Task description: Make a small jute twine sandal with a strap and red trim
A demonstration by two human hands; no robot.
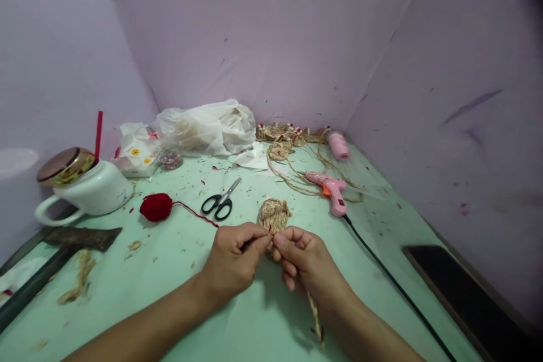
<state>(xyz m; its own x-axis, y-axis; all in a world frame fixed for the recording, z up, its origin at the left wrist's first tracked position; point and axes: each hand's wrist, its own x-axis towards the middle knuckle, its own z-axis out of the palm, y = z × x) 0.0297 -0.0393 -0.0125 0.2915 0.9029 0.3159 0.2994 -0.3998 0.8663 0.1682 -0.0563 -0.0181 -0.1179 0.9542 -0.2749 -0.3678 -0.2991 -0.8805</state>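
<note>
My left hand (235, 260) and my right hand (305, 260) meet at the middle of the green table (169, 288), both with fingers pinched. Between them is a small woven straw piece (274, 215), its near edge gripped by both thumbs and forefingers. A red thread runs from my left fingers to a red yarn ball (156, 207) on the left. A braided straw tail (316, 317) hangs down below my right wrist.
Black scissors (220, 202) lie behind my left hand. A pink glue gun (331, 189) with a black cord lies to the right, near loose straw rope (288, 147) and a pink spool (338, 145). A white mug (87, 186), plastic bags (207, 127) and a hatchet (63, 249) are on the left. A dark slab (462, 288) lies right.
</note>
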